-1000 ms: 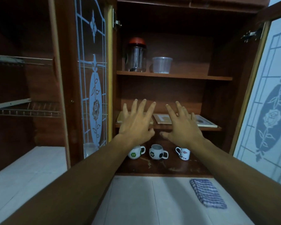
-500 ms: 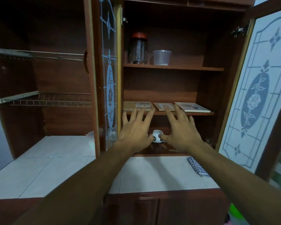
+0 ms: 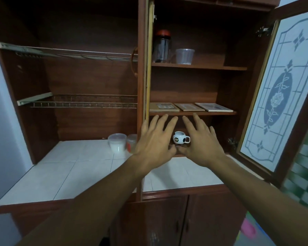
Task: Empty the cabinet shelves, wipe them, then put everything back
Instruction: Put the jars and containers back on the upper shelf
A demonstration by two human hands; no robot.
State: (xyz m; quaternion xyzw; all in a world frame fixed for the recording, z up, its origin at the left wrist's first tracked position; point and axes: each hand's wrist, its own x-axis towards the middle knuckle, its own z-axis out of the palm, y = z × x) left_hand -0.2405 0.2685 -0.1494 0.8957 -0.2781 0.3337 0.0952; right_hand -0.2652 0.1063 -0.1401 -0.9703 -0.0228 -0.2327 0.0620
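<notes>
At the far left, an open compartment of the dark brown wooden cabinet (image 3: pixel 96 77) holds two thin metal wire racks (image 3: pixel 84 102), one above the other. Below them lies the white tiled surface (image 3: pixel 69 167). At its back stand a clear lidded plastic tub with white contents (image 3: pixel 116 142) and, just beside it to the right, a second clear tub with red markings (image 3: pixel 131 142). That second tub is partly hidden by the edge-on frosted glass door (image 3: pixel 147 68).

The left hand (image 3: pixel 155 141) reaches forward, palm down, with its fingers straight and spread, holding nothing. Between the hands, on the lowest shelf, sits a small round white mug with black football patches (image 3: pixel 180 138), its handle to the right. The right hand (image 3: pixel 201 144) is likewise flat and splayed, gripping nothing. The two thumbs nearly meet in front of the mug, and neither hand clearly touches it.

On the top wooden shelf (image 3: pixel 220 68) stand a dark glass jar with a red lid (image 3: pixel 162 47) and a translucent plastic cup (image 3: pixel 184 56). Three flat framed panels (image 3: pixel 191 107) lie side by side on the middle wooden shelf (image 3: pixel 192 113). At the far right, a wood-framed frosted glass door with a rose pattern (image 3: pixel 281 96) stands swung open.
</notes>
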